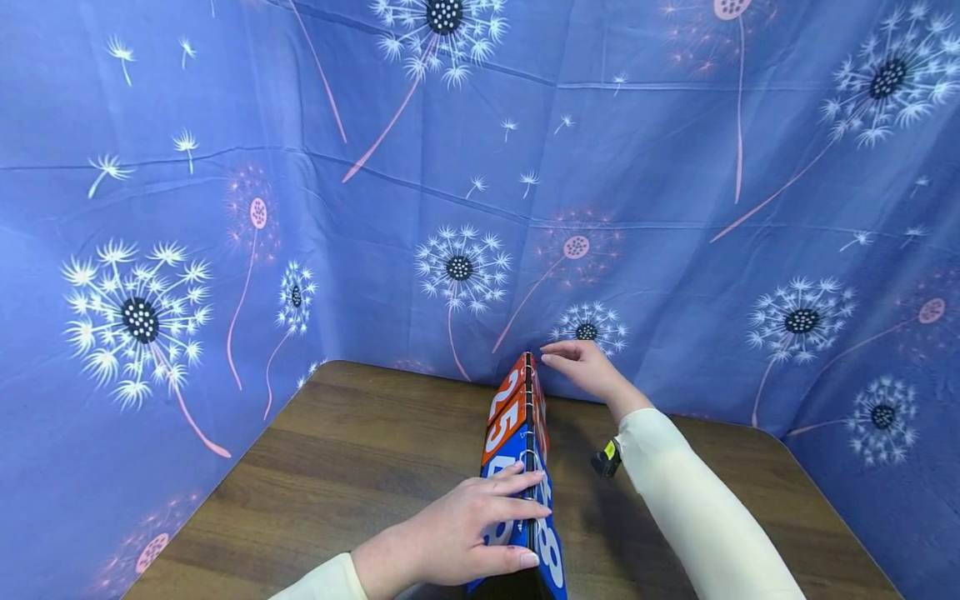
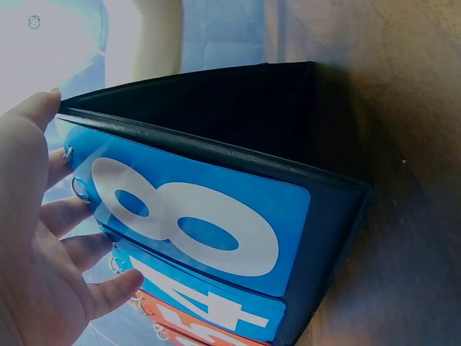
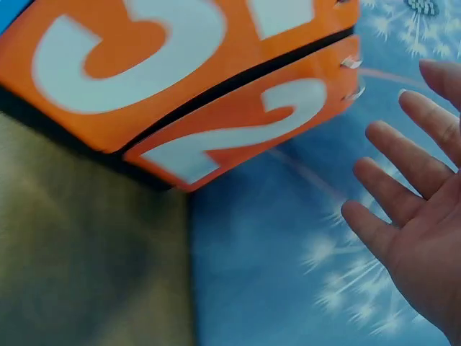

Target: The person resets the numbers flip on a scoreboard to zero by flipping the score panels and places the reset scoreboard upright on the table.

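Observation:
A tabletop flip scoreboard (image 1: 504,433) stands like a tent, its ringed ridge running away from me. Blue number cards are at the near end and orange ones at the far end. My left hand (image 1: 468,525) rests across the near part of the ridge, fingers extended over it and thumb by the near end. In the left wrist view, a blue card with a white 8 (image 2: 194,209) hangs below those fingers. Beside the far top end is my right hand (image 1: 588,367), fingers loosely bent and nothing held. The right wrist view shows its fingers apart from the orange 2 card (image 3: 245,130).
The scoreboard stands on a brown wooden table (image 1: 360,450). Behind and at both sides hangs a blue dandelion-print cloth (image 1: 360,250). A small black device with a yellow mark (image 1: 606,458) is at my right wrist.

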